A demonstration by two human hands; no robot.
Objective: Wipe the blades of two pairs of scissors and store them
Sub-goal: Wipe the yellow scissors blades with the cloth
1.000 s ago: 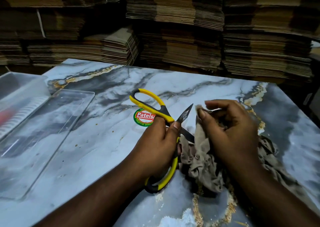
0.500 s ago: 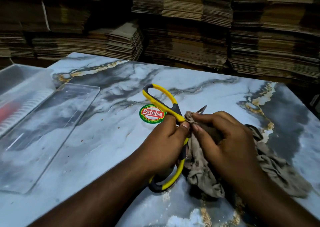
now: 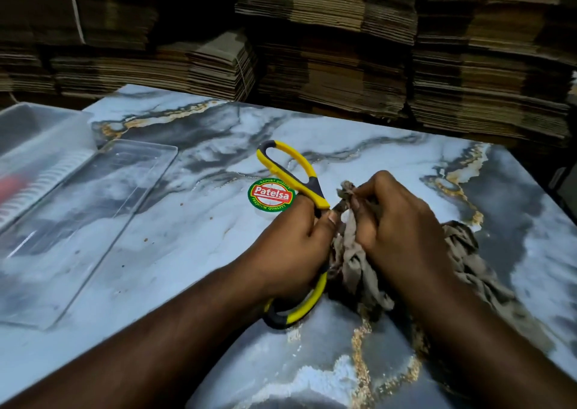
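A round sticker [image 3: 271, 195] on my worktop [image 3: 193, 240] reads "Patelsa" in white on a red band, with "Export Quality" above and "Premium Quality" below on a green ring. It lies just beside my left hand [image 3: 290, 252].

That left hand is clenched around the scissors [image 3: 299, 174], which have yellow handles with dark grey grips. One handle loop sticks up and away from me above my knuckles, over the sticker; the other loop pokes out beneath my wrist, near the worktop. The handles are spread wide apart. The blades are hidden inside the cloth [image 3: 352, 252].

My right hand [image 3: 402, 230] is grasping that brownish, crumpled cloth, fingers [image 3: 362, 199] pinching a bunch of it right where the blades go in. The rest of the cloth trails off to the right across the worktop.

To my left, a clear plastic lid [image 3: 93, 221] lies flat on the worktop, with a clear box [image 3: 34, 146] beside it at the left edge; something red shows through it, too blurred to make out. Bare marble-patterned surface lies between the lid and my hands. Stacks of flattened cardboard [image 3: 343, 49] stand just behind the far edge.
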